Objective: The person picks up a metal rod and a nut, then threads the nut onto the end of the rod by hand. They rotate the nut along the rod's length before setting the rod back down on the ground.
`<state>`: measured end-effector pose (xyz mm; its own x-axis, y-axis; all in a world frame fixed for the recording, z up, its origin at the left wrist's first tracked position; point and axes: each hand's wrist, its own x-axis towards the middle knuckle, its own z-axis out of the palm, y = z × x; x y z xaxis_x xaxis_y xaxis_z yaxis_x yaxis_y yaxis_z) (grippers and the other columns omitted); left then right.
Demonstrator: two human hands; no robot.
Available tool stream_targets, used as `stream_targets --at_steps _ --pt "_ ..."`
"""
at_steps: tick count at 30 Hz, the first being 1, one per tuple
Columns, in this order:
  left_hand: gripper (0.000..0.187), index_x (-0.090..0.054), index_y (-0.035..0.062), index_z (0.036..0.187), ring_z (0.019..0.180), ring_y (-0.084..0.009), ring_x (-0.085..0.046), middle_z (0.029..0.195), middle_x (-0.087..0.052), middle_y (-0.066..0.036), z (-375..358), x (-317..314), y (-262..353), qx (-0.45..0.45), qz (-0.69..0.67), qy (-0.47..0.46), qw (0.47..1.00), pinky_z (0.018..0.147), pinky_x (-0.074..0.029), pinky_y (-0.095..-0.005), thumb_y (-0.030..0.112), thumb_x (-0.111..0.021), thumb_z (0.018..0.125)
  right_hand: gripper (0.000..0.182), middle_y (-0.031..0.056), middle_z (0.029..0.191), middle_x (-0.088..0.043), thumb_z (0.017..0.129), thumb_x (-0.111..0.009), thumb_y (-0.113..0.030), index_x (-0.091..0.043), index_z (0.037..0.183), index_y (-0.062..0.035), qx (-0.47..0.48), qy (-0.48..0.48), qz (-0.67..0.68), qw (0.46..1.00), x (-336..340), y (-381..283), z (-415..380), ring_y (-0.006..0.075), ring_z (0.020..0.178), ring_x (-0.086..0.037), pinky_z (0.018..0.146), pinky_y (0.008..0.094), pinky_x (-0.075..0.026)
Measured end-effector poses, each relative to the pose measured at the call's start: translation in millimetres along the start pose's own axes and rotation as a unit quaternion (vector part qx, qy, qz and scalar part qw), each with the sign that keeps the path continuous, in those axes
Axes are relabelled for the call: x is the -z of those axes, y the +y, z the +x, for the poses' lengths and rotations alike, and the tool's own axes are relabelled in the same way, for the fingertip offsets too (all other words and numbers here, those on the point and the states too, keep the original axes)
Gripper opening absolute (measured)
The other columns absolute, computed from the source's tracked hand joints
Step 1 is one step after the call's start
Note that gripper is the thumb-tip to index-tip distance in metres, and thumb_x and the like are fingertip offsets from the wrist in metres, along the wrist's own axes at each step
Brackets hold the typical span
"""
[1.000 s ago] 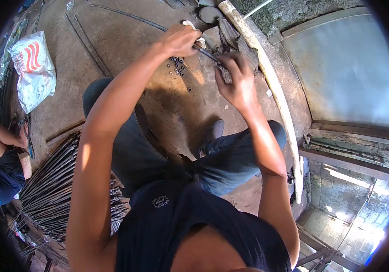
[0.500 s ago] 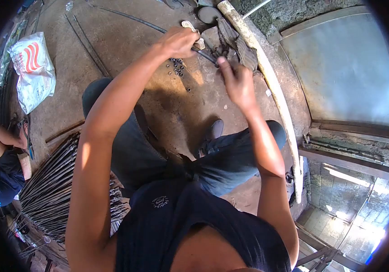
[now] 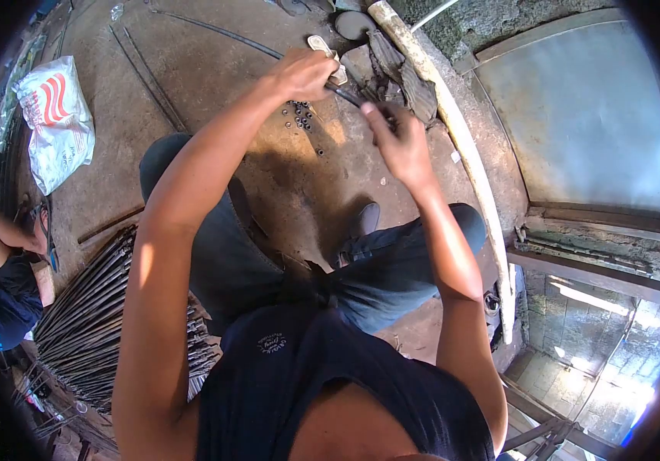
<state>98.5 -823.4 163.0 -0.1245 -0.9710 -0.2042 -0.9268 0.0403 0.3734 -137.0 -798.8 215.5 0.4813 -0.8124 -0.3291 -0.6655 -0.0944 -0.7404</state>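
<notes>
A long dark rod (image 3: 226, 32) runs from the upper left of the floor to the top centre of the head view. My left hand (image 3: 305, 74) is wrapped round it near its right part. Beside it, my right hand (image 3: 399, 138) is closed at the rod's right end, its thumb along the rod; the fingertips are partly hidden. Several small metal nuts (image 3: 301, 119) lie on the floor just below my left hand. A pale flat piece (image 3: 319, 43) shows behind that hand, and a dark crumpled cloth (image 3: 416, 88) lies beyond my right hand.
A white sack (image 3: 57, 123) lies at the left. Below it are another person's bent leg (image 3: 0, 234) and a large bundle of dark rods (image 3: 88, 307). Two thin rods (image 3: 145, 75) lie on the floor. A long pale pole (image 3: 472, 165) runs down the right side.
My right hand has shifted slightly to the left and turned at the rod's end. My left hand has barely moved and still holds the rod.
</notes>
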Motion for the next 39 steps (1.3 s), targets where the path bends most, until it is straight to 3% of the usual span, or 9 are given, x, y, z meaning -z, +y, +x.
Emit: stream_targets --at_steps 3,7,9,12,16,22,30,34,39 --pt "0.049 -0.068 0.0005 0.12 0.094 -0.0332 -0.07 0.103 -0.069 -0.025 -1.5 -10.4 -4.6 -0.044 0.011 0.088 0.995 0.083 -0.06 -0.0458 0.014 -0.083 0.075 0.029 0.021 0.097 -0.067 0.088 -0.075 -0.016 -0.063 0.108 0.0007 0.39 0.246 -0.252 0.851 -9.8 -1.1 -9.9 0.0389 0.078 -0.069 0.067 0.0472 -0.056" --pt "0.05 -0.067 -0.0011 0.119 0.094 -0.035 -0.07 0.103 -0.069 -0.027 -1.0 -14.9 -9.2 -0.051 0.006 0.081 0.995 0.084 -0.06 -0.0454 0.014 -0.082 0.075 0.026 0.0205 0.091 -0.068 0.092 -0.072 -0.022 -0.064 0.101 0.0013 0.407 0.263 -0.266 0.834 -13.4 6.3 0.0 0.0412 0.072 -0.067 0.064 0.0442 -0.056" --pt "0.036 -0.057 -0.0018 0.085 0.063 -0.0258 -0.061 0.071 -0.057 -0.012 -1.2 -20.1 -10.9 -0.117 0.02 0.136 0.984 0.056 -0.058 -0.0352 0.027 -0.079 0.085 0.033 0.0198 0.08 -0.068 0.096 -0.067 -0.03 -0.066 0.095 0.0026 0.152 0.163 -0.116 0.968 -12.1 4.3 0.2 0.0404 0.064 -0.066 0.06 0.0397 -0.054" --pt "0.049 -0.068 -0.0013 0.118 0.092 -0.0386 -0.071 0.1 -0.07 -0.026 -0.6 -15.9 -4.4 -0.062 0.027 0.082 0.994 0.084 -0.06 -0.0473 0.017 -0.082 0.075 0.042 0.0182 0.071 -0.068 0.1 -0.061 -0.037 -0.068 0.092 0.003 -0.044 -0.024 0.161 0.986 7.7 10.2 6.1 0.0411 0.059 -0.066 0.059 0.038 -0.053" --pt "0.032 -0.062 -0.0011 0.084 0.061 -0.0251 -0.062 0.071 -0.061 -0.013 11.1 -29.4 -15.7 -0.087 0.037 0.128 0.987 0.058 -0.058 -0.0374 0.024 -0.081 0.082 0.029 0.0204 0.087 -0.068 0.089 -0.075 -0.02 -0.064 0.106 0.0013 0.368 0.203 -0.155 0.894 -6.1 -3.7 -12.5 0.0427 0.078 -0.069 0.069 0.0452 -0.056" --pt "0.038 -0.071 -0.0004 0.109 0.088 -0.038 -0.073 0.093 -0.072 -0.026 -1.3 -14.1 -3.1 -0.044 0.032 0.068 0.996 0.08 -0.061 -0.0488 0.013 -0.08 0.074 0.034 0.0264 0.098 -0.067 0.089 -0.076 -0.024 -0.065 0.108 0.0028 0.133 0.104 -0.214 0.962 -4.3 -8.4 -15.3 0.0449 0.088 -0.068 0.073 0.0478 -0.056" --pt "0.034 -0.071 -0.0014 0.103 0.089 -0.0382 -0.073 0.093 -0.072 -0.026 -4.6 -12.2 -2.1 -0.062 0.018 0.089 0.994 0.082 -0.06 -0.0482 0.011 -0.079 0.073 0.033 0.021 0.09 -0.067 0.093 -0.072 -0.028 -0.066 0.108 0.0008 0.423 0.239 -0.238 0.841 -9.7 10.9 0.2 0.0366 0.076 -0.07 0.068 0.0434 -0.056" --pt "0.034 -0.071 -0.001 0.103 0.093 -0.0384 -0.072 0.097 -0.071 -0.027 -3.7 -13.4 0.6 -0.055 0.012 0.072 0.996 0.082 -0.06 -0.0486 0.013 -0.081 0.073 0.039 0.0201 0.068 -0.066 0.098 -0.065 -0.036 -0.064 0.105 0.0029 -0.043 -0.08 0.157 0.983 0.6 2.1 2.3 0.0303 0.07 -0.072 0.064 0.0406 -0.055" --pt "0.021 -0.063 -0.002 0.087 0.073 -0.0293 -0.068 0.082 -0.066 -0.018 3.6 -25.1 -12.3 -0.113 0.045 0.137 0.983 0.064 -0.06 -0.0425 0.014 -0.074 0.079 0.032 0.0239 0.09 -0.069 0.086 -0.077 -0.019 -0.063 0.103 0.004 0.37 0.246 -0.207 0.871 -13.3 6.5 -3.7 0.039 0.074 -0.07 0.068 0.0459 -0.056"
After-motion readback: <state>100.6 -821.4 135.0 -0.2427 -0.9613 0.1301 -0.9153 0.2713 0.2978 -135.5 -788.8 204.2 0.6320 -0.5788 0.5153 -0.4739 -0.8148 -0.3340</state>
